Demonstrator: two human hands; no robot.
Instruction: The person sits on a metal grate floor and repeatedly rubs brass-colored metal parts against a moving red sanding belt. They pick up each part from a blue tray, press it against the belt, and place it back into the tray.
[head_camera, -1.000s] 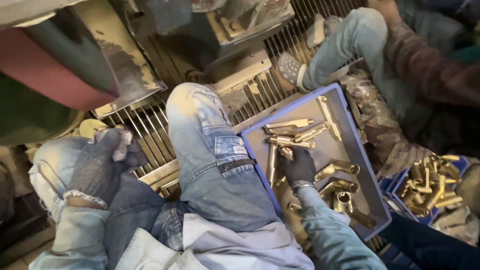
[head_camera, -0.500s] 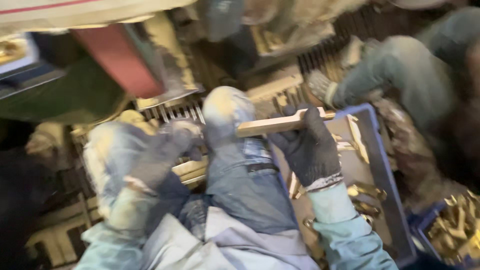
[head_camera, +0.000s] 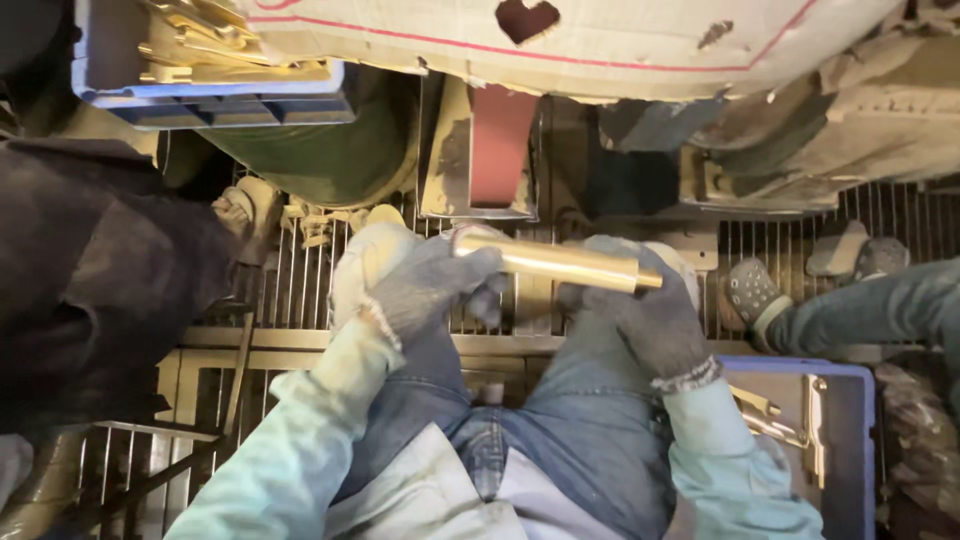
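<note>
Workshop floor of metal grating (head_camera: 300, 290), dusty and worn, seen from above over the person's own knees in blue jeans. Ahead stands a machine with a dark red abrasive belt (head_camera: 500, 145) running in a grimy metal housing; above it lies a sheet of torn cardboard (head_camera: 560, 45) with a red line along it.

Both hands wear grey knit gloves. Left hand (head_camera: 425, 285): fingers curled and closed around the left end of a brass tube (head_camera: 555, 262). Right hand (head_camera: 640, 310): closed under and around the tube's right part, with the tube's stepped end sticking out past the glove toward the right. The tube lies nearly level, slightly lower at the right, held above the knees and just in front of the belt; it is apart from the belt.

Upper left: a blue crate (head_camera: 210, 90) holding brass-coloured parts, resting at the edge of the view. Lower right: a blue tray (head_camera: 850, 430) beside the right thigh, with a few brass pieces (head_camera: 790, 415) in it. Left side: a dark bulky mass of cloth (head_camera: 100, 290); cannot tell what it is. Right side: another person's leg in jeans (head_camera: 880, 300) and a grey perforated clog (head_camera: 750, 290) resting on the grating, well apart from the hands. Sleeves on both forearms are pale green.
</note>
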